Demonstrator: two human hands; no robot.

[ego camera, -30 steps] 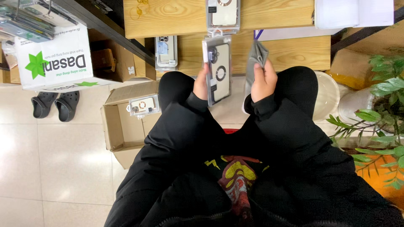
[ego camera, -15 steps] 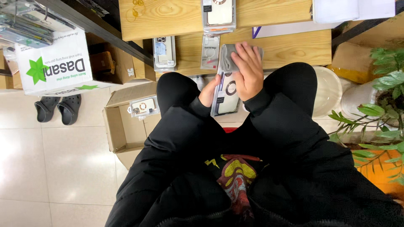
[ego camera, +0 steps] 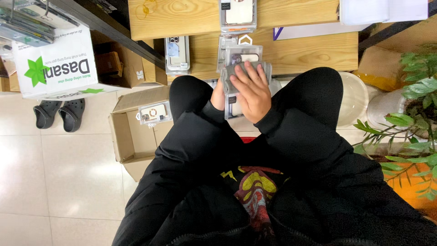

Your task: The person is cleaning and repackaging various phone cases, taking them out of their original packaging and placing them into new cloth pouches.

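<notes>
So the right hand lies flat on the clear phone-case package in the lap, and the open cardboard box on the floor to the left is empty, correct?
Not quite. The head view shows the open cardboard box is not empty: one clear phone-case package lies inside it. The rest holds: the right hand lies flat on the clear phone-case package in the lap, with the left hand at its edge.
</notes>
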